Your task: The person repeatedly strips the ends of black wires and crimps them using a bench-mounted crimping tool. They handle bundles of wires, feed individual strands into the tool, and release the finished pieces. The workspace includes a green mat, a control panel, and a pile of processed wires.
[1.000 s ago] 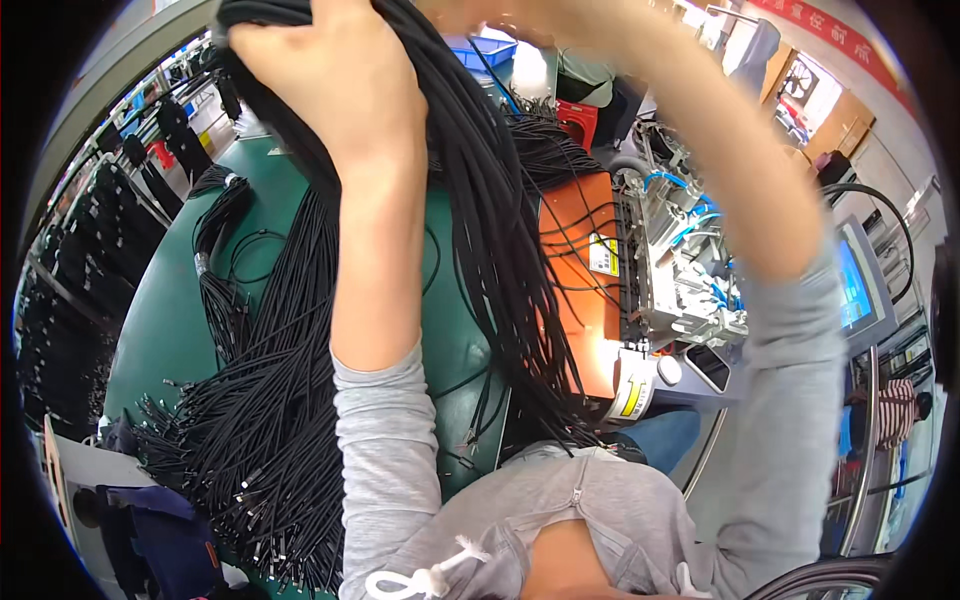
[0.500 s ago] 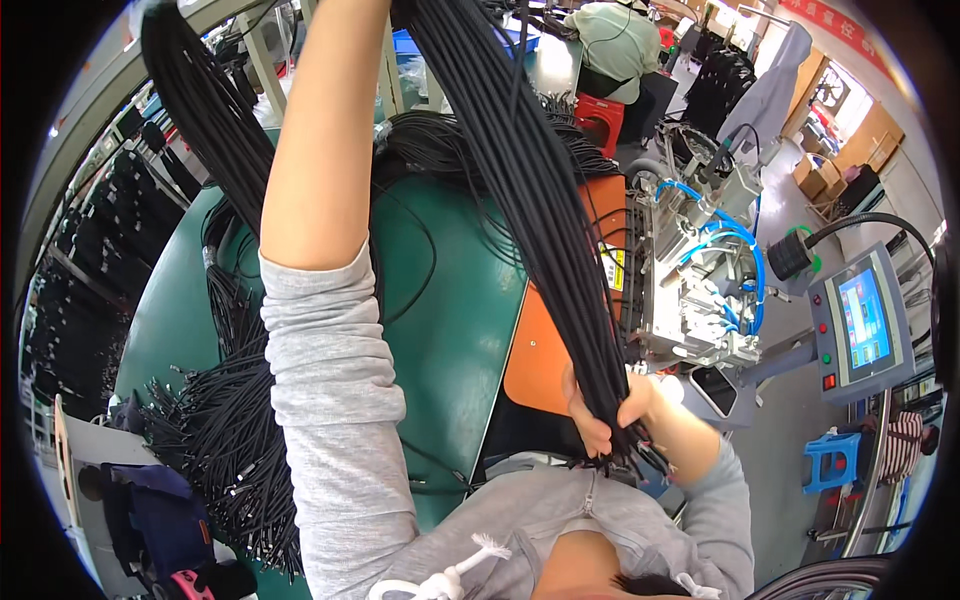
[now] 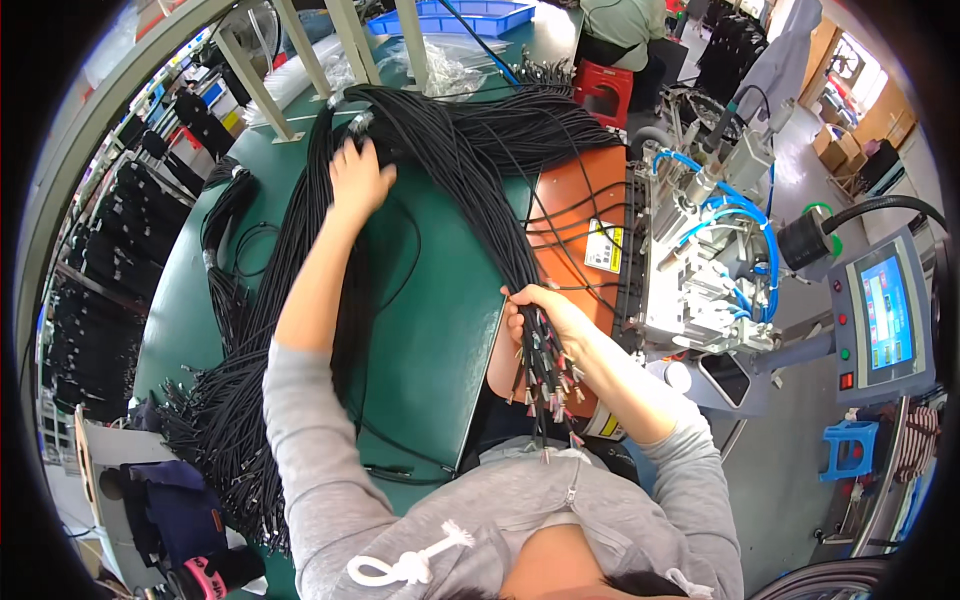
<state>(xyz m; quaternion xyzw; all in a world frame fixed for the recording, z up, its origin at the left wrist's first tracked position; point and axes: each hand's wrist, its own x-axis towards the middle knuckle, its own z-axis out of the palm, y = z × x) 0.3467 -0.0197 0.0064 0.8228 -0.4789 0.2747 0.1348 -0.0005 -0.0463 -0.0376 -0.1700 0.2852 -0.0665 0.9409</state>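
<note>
Across the smooth green tabletop, a thick bundle of slender black cables bends at the far left and slants to the near right. The right hand curls firmly round its near end, below which stripped, pinkish and metallic tips splay out. The left hand, fingers loosely spread, is beside a clear plastic wrap at the bend; whether it touches the strands, I cannot tell. On the right lies a flat orange panel; far off, crinkled transparent bags.
</note>
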